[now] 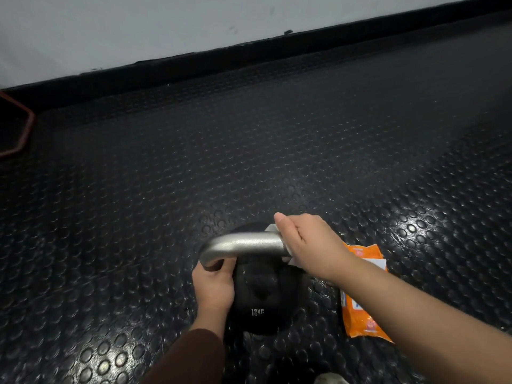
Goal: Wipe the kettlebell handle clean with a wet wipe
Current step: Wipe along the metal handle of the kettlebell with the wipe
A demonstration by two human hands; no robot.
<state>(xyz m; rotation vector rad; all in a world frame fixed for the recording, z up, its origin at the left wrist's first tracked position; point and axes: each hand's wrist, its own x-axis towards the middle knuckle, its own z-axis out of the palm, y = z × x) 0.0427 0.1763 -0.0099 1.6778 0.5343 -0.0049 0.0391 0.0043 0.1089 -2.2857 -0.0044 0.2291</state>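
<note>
Head view, I see right hand (pixel 310 242) curled round wet wipe (pixel 291 261) at kettlebell handle (pixel 243 243) right end; left hand (pixel 214 286) gripping handle's left bend; orange pack (pixel 363 309) on floor (pixel 138 217) beside kettlebell (pixel 260 297)

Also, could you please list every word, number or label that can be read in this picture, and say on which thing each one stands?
"12KG": white characters on the black body of the kettlebell.
Orange wet wipe pack: it carries blue, white and red print, but this is too blurred to read.
No other text shows in the picture.
</note>
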